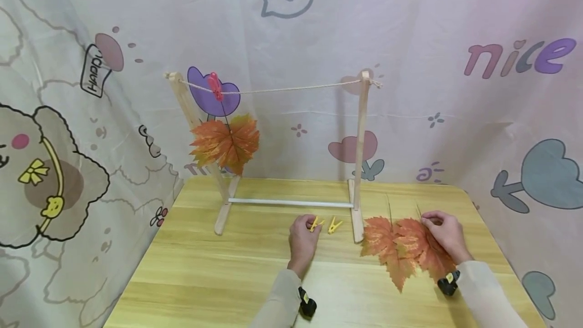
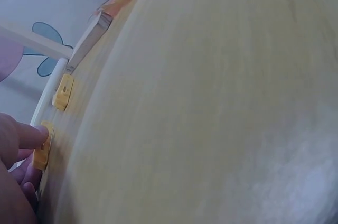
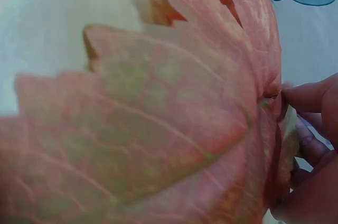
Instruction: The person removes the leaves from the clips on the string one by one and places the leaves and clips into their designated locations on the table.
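The left hand [image 1: 304,241] is pinching a yellow clothespin [image 2: 42,152] between thumb and fingers at the tabletop [image 1: 205,267]; a second clothespin [image 1: 334,225] is lying just beside it. The right hand [image 1: 447,238] is pinching the right-hand leaf [image 1: 421,247] near its stem base, and that leaf is overlapping the left-hand leaf [image 1: 377,237] on the table. Gripping there is probably sparing the blade from creasing, and lifting gently should avoid dragging the neighbouring leaf. Which end of the clothespin the fingers are covering, I cannot tell; pressing its handle ends would be leaving the jaws free
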The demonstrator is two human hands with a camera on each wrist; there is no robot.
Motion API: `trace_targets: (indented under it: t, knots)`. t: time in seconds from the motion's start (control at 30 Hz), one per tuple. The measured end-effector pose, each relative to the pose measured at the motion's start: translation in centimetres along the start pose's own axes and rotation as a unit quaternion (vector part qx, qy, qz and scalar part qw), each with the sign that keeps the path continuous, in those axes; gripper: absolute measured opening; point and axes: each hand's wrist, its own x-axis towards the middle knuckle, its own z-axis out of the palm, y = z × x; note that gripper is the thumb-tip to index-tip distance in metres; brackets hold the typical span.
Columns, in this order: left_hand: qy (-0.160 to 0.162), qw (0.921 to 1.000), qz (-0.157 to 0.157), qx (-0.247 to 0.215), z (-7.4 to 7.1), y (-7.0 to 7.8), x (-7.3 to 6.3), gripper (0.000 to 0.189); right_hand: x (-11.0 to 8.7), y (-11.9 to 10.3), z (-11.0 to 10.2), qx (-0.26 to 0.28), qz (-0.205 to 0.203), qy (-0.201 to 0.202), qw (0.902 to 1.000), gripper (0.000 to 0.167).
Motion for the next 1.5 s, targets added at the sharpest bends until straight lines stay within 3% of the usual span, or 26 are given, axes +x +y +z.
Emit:
trace_targets:
  t: [0.4, 0.67, 1.13, 1.33, 1.5]
  knots:
    - [-0.009, 0.9999, -0.004, 0.002, 0.0, 0.2, -0.1, 0.025, -0.5, -0.1, 0.4, 0.004, -0.004, 0.013, 0.9999, 0.021]
    - [-0.016, 0.9996, -0.004, -0.022, -0.6, 0.1, -0.2, 0.026, -0.8, -0.2, 0.0, 0.01, 0.006, 0.021, 0.9997, 0.025]
    - [-0.068, 0.9933, -0.062, -0.07, -3.4, 0.2, 0.0, 0.034, -2.1, -2.8, -1.1, 0.049, 0.019, 0.036, 0.998, 0.033]
    - [-0.065, 0.9924, -0.062, -0.084, -4.8, 0.3, 0.3, 0.032, -2.4, -4.6, -1.1, 0.075, 0.006, 0.041, 0.9963, 0.034]
    - [-0.066, 0.9912, -0.051, -0.103, -5.8, 0.3, 0.5, 0.033, -2.6, -5.8, -0.5, 0.065, -0.029, 0.061, 0.9956, 0.028]
